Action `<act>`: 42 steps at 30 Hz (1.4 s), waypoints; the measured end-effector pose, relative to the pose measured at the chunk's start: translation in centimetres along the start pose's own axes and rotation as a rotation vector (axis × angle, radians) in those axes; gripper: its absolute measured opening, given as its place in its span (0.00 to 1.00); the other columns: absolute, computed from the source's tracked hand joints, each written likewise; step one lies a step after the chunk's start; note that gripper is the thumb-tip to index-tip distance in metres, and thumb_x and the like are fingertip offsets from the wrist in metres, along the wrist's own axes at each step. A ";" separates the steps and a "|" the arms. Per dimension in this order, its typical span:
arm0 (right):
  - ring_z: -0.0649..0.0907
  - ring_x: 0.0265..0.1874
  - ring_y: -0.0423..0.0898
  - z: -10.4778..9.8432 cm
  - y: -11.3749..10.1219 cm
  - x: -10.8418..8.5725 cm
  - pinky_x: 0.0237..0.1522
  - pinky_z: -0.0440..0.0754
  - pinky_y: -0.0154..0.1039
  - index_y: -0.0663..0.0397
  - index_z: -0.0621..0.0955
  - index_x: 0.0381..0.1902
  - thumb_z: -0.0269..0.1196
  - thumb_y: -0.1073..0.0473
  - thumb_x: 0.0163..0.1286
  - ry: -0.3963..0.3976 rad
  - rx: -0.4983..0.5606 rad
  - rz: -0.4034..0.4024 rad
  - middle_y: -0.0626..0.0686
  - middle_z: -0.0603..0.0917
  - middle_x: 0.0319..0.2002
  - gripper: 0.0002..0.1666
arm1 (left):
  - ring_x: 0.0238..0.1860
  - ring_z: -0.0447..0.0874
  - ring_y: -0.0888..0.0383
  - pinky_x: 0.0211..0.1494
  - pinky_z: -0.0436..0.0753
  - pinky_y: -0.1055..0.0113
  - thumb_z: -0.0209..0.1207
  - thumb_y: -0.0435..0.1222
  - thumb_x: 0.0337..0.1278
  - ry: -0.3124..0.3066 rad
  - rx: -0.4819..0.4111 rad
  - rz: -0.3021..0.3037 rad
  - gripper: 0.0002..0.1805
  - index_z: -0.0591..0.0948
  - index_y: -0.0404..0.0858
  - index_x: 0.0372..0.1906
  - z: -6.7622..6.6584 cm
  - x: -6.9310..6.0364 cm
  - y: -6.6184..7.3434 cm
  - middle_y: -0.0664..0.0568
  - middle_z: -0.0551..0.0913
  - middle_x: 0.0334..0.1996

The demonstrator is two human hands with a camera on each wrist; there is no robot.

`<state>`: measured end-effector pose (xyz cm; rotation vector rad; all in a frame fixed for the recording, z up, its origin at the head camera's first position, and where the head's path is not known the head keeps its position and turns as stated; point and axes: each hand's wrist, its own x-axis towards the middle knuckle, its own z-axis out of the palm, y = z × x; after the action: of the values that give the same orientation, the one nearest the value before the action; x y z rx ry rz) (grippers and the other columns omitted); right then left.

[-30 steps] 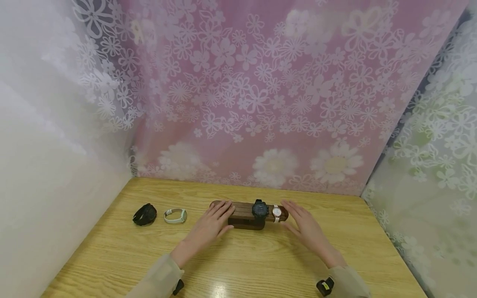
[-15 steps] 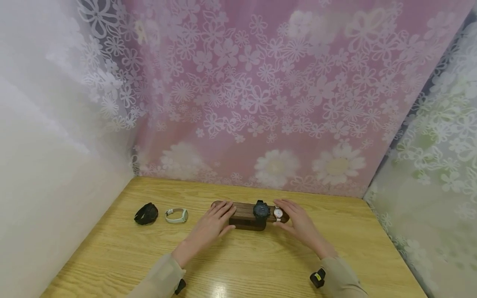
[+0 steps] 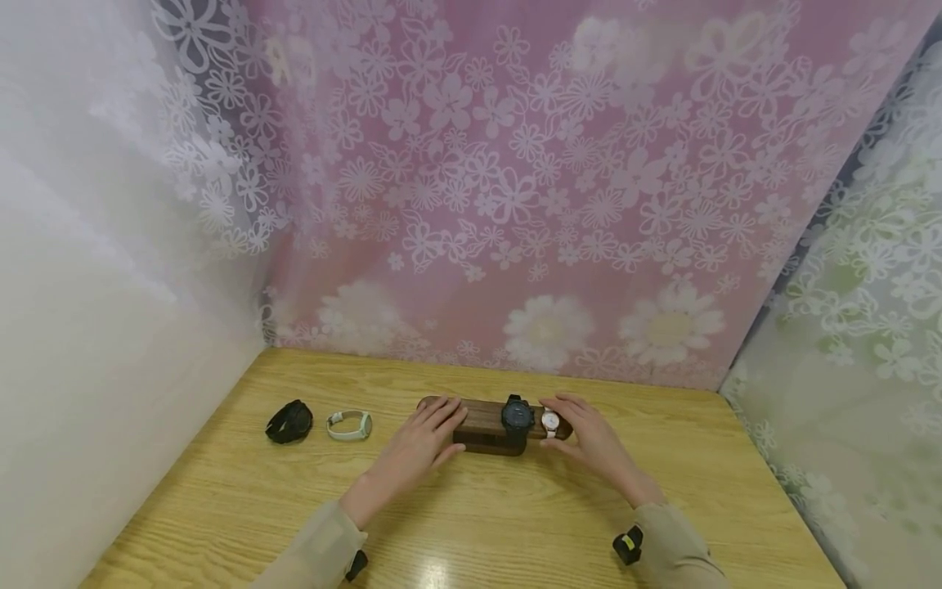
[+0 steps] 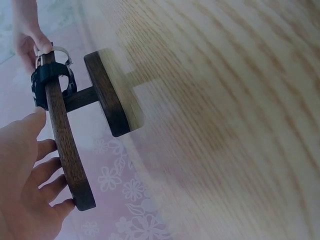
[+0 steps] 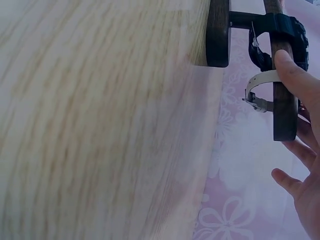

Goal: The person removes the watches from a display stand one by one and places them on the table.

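Note:
A dark brown wooden watch stand (image 3: 482, 417) stands on the table, its crossbar raised on a short post above a base (image 4: 107, 95). My left hand (image 3: 412, 446) holds the crossbar's left end, fingers over the top and thumb along the front edge. A black watch (image 3: 518, 415) is strapped round the bar right of its middle. Beside it, near the right end, sits a white-strapped watch (image 3: 550, 421) with a pale dial. My right hand (image 3: 594, 442) pinches across this watch and the bar, the thumb at the strap (image 5: 262, 79) in front and fingers behind.
Left of the stand, a black watch (image 3: 289, 422) and a pale green watch (image 3: 349, 426) lie on the wooden table (image 3: 471, 523). Floral cloth (image 3: 500, 204) hangs along the back edge, a white wall (image 3: 110, 327) rises at left, and a flowered curtain (image 3: 868, 343) is at right.
My right hand has moved left from the bar's right end onto the white-strapped watch, then stayed there. The left hand keeps its hold on the stand.

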<state>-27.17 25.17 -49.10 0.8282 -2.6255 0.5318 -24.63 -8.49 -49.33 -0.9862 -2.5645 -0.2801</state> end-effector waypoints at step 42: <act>0.80 0.56 0.63 -3.7 4.0 -4.1 0.56 0.78 0.65 0.54 0.80 0.63 0.57 0.31 0.70 0.169 -0.181 -0.113 0.59 0.86 0.53 0.38 | 0.75 0.63 0.44 0.76 0.65 0.45 0.54 0.51 0.75 -0.008 0.014 0.008 0.32 0.70 0.37 0.74 0.0 0.0 0.0 0.41 0.67 0.74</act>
<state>-25.65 31.77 -48.51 0.8303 -2.4139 0.3139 -24.65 -8.45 -49.33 -0.9943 -2.5660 -0.2566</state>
